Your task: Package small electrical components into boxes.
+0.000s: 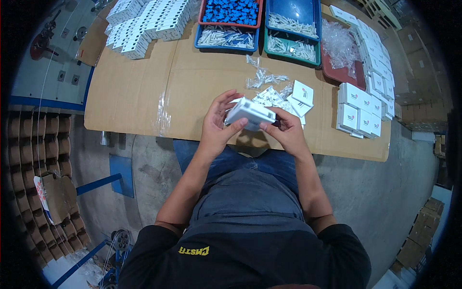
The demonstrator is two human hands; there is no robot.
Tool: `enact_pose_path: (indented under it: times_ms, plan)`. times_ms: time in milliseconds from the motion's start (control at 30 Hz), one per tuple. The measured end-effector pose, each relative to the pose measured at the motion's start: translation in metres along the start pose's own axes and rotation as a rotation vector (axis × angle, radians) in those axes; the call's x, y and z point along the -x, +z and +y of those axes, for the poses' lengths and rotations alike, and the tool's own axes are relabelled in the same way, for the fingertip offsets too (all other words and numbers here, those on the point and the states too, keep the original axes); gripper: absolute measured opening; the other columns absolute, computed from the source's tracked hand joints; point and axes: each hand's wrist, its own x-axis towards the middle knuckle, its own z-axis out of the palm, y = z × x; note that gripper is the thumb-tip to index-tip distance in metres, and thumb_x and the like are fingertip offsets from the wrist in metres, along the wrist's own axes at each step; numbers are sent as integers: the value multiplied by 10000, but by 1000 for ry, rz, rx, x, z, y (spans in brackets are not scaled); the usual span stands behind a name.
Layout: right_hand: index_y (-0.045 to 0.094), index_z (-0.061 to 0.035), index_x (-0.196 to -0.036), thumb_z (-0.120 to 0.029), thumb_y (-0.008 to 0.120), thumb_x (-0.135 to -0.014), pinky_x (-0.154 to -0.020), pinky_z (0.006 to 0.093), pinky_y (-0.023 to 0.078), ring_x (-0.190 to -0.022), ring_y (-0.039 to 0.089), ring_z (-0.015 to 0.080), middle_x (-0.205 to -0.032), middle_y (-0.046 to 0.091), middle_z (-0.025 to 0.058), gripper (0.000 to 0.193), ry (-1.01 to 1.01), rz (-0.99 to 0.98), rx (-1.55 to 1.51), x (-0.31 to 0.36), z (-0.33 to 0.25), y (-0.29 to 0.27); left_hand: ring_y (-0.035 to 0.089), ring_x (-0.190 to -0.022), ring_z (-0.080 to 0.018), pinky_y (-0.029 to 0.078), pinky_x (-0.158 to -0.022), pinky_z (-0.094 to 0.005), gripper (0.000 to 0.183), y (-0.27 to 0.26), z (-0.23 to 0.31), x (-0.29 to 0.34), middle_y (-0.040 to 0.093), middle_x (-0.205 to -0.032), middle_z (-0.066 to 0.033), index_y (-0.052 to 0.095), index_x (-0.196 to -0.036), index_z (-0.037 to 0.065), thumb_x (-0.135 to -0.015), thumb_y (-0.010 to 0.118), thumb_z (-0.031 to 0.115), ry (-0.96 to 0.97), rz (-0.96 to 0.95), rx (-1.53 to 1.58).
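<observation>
A small white cardboard box (pixel 251 114) is held tilted above the near edge of the table, close to my body. My left hand (pixel 217 120) grips its left end, thumb on the near face and fingers behind. At its right end, my right hand (pixel 288 131) holds it with thumb and fingers. Whether the box's flap is raised is blurred. Just beyond my hands lie printed white leaflets (pixel 270 98) and flat white square pieces (pixel 302 93). Small clear bags of white plugs (pixel 263 78) are scattered behind them.
Cardboard (pixel 130 91) covers the table. Stacked white boxes (pixel 139 29) stand far left, with more boxes (pixel 358 111) at right. Trays hold blue parts (pixel 231 12) and white plugs (pixel 291 47). A red tray (pixel 334 74) carries clear plastic bags (pixel 340 45).
</observation>
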Motion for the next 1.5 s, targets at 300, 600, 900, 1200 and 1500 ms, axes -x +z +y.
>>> enact_pose_path:
  times_ms: [300,600,900,1200,1500]
  plan:
    - [729,9,-1154,-105,812,-879,-685,266,541,-790,700,113,-912,763,74,310,-166,1,388,9,-25,5,657,-1097,-143,542,-957,-280,379,-11,1,2,703,-1185,-63,646,-1274,-1,-913,759,26,-169,-238,35]
    - [732,22,-1130,-111,804,-898,-696,254,535,-786,664,85,-898,753,59,277,-43,58,254,22,-1,0,636,-1092,-125,510,-968,-281,350,-4,1,8,693,-1155,-46,649,-1249,-8,-922,761,47,-256,-246,18]
    - [677,33,-1230,-39,757,-931,-818,247,544,-937,661,92,-1068,726,50,318,145,-35,122,21,3,-11,625,-1055,-113,498,-940,-273,285,0,-12,11,687,-1146,-36,666,-1212,-3,-943,742,48,-241,-243,-91]
    - [521,-56,-1449,-61,758,-915,-1004,319,513,-1226,592,186,-1447,543,117,584,142,47,-98,30,18,-14,662,-1024,-145,535,-879,-281,526,-9,-11,-4,704,-1087,-102,498,-1352,45,-903,770,18,-395,-336,-255]
    - [511,-81,-1451,-272,866,-743,-1124,469,416,-1347,489,367,-1457,503,157,815,-325,-231,887,49,-32,-47,735,-985,-198,588,-830,-288,508,33,-27,-19,753,-1061,-189,477,-1316,16,-897,762,3,-594,-423,-117]
